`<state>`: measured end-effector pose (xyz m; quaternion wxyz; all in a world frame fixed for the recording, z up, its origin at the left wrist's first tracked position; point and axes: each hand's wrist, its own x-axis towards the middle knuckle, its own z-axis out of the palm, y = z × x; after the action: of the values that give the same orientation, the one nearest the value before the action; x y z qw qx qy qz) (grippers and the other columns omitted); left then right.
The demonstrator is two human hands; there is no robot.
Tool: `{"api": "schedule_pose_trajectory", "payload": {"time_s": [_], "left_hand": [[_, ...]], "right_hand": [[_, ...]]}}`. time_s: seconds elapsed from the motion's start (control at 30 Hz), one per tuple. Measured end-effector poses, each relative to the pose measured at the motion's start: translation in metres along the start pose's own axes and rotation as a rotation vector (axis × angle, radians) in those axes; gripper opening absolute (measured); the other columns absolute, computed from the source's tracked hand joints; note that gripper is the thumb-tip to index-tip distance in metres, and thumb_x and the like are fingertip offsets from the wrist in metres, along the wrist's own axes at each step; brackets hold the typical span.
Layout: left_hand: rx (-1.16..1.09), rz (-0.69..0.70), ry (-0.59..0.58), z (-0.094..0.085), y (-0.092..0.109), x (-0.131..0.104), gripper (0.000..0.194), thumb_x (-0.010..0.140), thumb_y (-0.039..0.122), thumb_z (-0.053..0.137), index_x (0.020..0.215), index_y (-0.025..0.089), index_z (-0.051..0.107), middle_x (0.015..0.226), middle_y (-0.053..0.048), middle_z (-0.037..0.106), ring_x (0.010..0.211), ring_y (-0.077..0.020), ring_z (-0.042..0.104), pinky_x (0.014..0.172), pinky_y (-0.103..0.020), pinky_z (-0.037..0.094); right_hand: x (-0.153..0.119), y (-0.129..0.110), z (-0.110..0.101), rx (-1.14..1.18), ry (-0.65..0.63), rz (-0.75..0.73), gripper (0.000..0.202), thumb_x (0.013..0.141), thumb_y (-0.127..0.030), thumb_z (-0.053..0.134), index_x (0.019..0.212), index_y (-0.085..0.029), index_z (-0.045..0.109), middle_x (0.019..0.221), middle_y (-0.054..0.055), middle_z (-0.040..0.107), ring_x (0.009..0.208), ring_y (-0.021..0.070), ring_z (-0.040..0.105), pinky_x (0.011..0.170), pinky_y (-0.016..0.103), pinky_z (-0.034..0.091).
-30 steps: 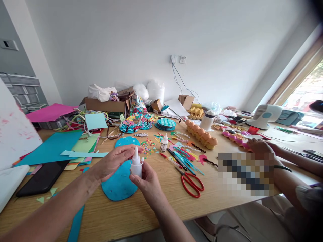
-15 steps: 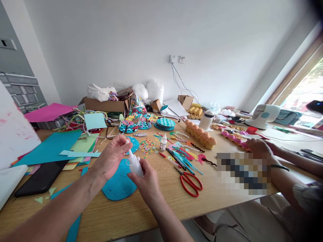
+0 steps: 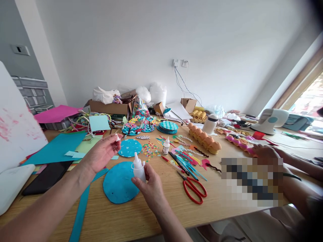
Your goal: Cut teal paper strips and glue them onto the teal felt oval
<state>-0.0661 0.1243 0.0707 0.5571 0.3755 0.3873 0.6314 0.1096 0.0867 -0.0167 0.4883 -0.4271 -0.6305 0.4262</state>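
My right hand (image 3: pixel 151 183) is closed around a white glue bottle (image 3: pixel 138 170), held upright with its pointed nozzle bare. Pinched in the fingertips of my left hand (image 3: pixel 104 151) is a small white cap (image 3: pixel 117 138), apart from the bottle and to its left. Beneath the bottle a plain blue disc (image 3: pixel 118 186) lies on the table, partly covered by my right hand and the bottle. Behind it rests another blue disc (image 3: pixel 130 148) with light patches. A second, labelled glue bottle (image 3: pixel 166 147) stands beside scattered colourful confetti (image 3: pixel 150 149).
Red-handled scissors (image 3: pixel 194 190) and several pens (image 3: pixel 179 163) lie to the right. A dark phone (image 3: pixel 46 178) and blue paper (image 3: pixel 57 148) are at left. An egg carton (image 3: pixel 204 138) sits further back. Another person's hands (image 3: pixel 267 153) work at a pink egg carton (image 3: pixel 239 143).
My left hand has moved left and away from the nozzle with the cap, uncovering the tip. My right hand still holds the glue bottle. The view has shifted slightly.
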Motion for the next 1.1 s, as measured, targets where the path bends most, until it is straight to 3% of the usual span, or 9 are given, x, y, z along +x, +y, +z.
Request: {"api": "schedule_pose_trajectory", "payload": {"time_s": [0.3,0.47,0.57,0.67,0.77,0.97,1.1], "left_hand": [[0.44,0.079,0.032,-0.068,0.006,0.068,0.023,0.055,0.027,0.076,0.068,0.015,0.061,0.062,0.0,0.06,0.058,-0.0116,0.053,0.054,-0.021,0.041],[0.778,0.045,0.001,-0.099,-0.02,0.107,0.02,0.058,0.023,0.074,0.064,0.015,0.057,0.053,0.004,0.055,0.053,-0.0119,0.05,0.054,-0.024,0.04],[0.974,0.021,-0.021,-0.109,-0.038,0.124,0.014,0.072,0.023,0.067,0.074,0.012,0.059,0.067,0.001,0.058,0.064,-0.0136,0.055,0.062,-0.027,0.046],[1.134,-0.016,-0.042,-0.116,-0.047,0.135,0.021,0.086,0.028,0.055,0.098,0.012,0.057,0.097,-0.005,0.06,0.082,-0.0171,0.059,0.072,-0.035,0.05],[1.234,-0.037,-0.065,-0.119,-0.047,0.139,0.027,0.087,0.03,0.053,0.109,0.014,0.054,0.108,-0.007,0.057,0.091,-0.0202,0.058,0.076,-0.039,0.05],[1.311,0.013,-0.063,-0.114,-0.048,0.143,0.026,0.088,0.03,0.051,0.11,0.016,0.054,0.111,-0.007,0.056,0.094,-0.0201,0.057,0.078,-0.039,0.049],[1.272,0.141,-0.064,-0.095,-0.045,0.134,0.012,0.077,0.029,0.062,0.084,0.018,0.063,0.094,-0.006,0.061,0.088,-0.0211,0.057,0.08,-0.035,0.045]], "right_hand": [[0.004,0.0,-0.031,-0.056,-0.064,-0.01,0.026,0.069,-0.035,0.063,0.088,-0.018,0.054,0.081,0.001,0.059,0.069,0.0159,0.05,0.059,0.024,0.038],[0.008,-0.003,-0.043,-0.129,-0.11,-0.001,0.025,0.071,-0.032,0.063,0.092,-0.019,0.055,0.084,0.001,0.06,0.072,0.0167,0.051,0.061,0.025,0.038],[0.011,-0.005,-0.046,-0.149,-0.143,0.01,0.021,0.072,-0.032,0.063,0.087,-0.019,0.055,0.08,0.0,0.058,0.07,0.0158,0.05,0.058,0.024,0.037],[0.017,-0.006,-0.049,-0.15,-0.16,0.02,0.021,0.071,-0.034,0.063,0.083,-0.019,0.054,0.076,0.0,0.055,0.068,0.0153,0.048,0.058,0.024,0.035],[0.025,-0.009,-0.052,-0.067,-0.193,0.031,0.024,0.071,-0.038,0.062,0.083,-0.019,0.053,0.075,0.0,0.053,0.068,0.0152,0.048,0.057,0.024,0.035],[0.049,-0.013,-0.043,0.089,-0.242,0.049,0.029,0.068,-0.038,0.066,0.085,-0.019,0.051,0.072,-0.002,0.049,0.065,0.0121,0.044,0.053,0.022,0.033],[0.068,-0.009,-0.028,0.038,-0.211,0.03,0.024,0.064,-0.028,0.067,0.079,-0.019,0.049,0.069,-0.005,0.046,0.062,0.0105,0.042,0.053,0.02,0.032]]}}
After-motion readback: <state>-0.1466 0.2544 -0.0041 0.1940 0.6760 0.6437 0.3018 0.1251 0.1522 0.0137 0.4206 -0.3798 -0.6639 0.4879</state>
